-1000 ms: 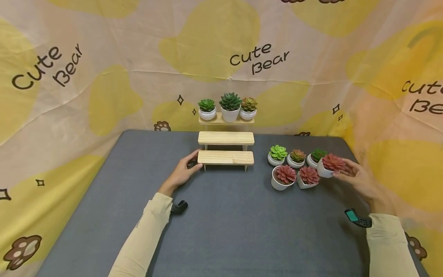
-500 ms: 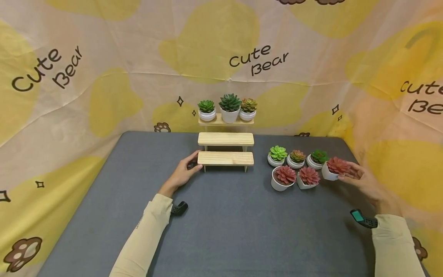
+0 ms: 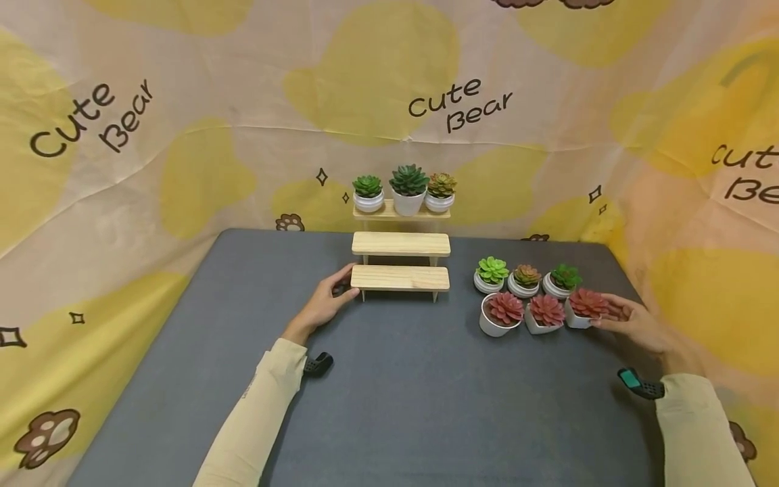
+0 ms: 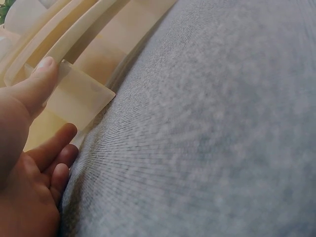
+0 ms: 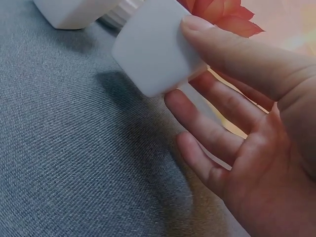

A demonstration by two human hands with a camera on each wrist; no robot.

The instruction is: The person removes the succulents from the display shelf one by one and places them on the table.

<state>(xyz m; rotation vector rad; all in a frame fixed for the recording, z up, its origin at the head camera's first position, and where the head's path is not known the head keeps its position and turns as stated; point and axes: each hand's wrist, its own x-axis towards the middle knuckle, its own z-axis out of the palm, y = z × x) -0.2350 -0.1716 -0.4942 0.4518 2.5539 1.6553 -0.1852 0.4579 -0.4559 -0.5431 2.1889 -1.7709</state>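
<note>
My right hand [image 3: 635,328] pinches the white square pot of a red artificial succulent [image 3: 587,304] at the right end of the front row. In the right wrist view, the thumb lies on the side of the white pot [image 5: 153,49], with fingers at its far side; the pot is tilted there and its base is close to the cloth. At the left end of the lowest step, my left hand [image 3: 325,301] holds the three-step wooden display stand [image 3: 398,277], thumb and index finger at its corners. The left wrist view has the thumb on the board's edge, near a clear leg [image 4: 81,91].
Two red succulents [image 3: 505,309] stand left of the held one. Behind them are a light green succulent [image 3: 491,270], a reddish-green one [image 3: 525,276] and a dark green one [image 3: 564,276]. The stand's top step bears three succulents [image 3: 408,189]. A printed curtain [image 3: 243,81] surrounds the grey table [image 3: 426,392].
My right hand has carried the red succulent from over the dark green one's pot, first rightward, then slightly left and down into line with the front row. My left hand has stayed on the stand.
</note>
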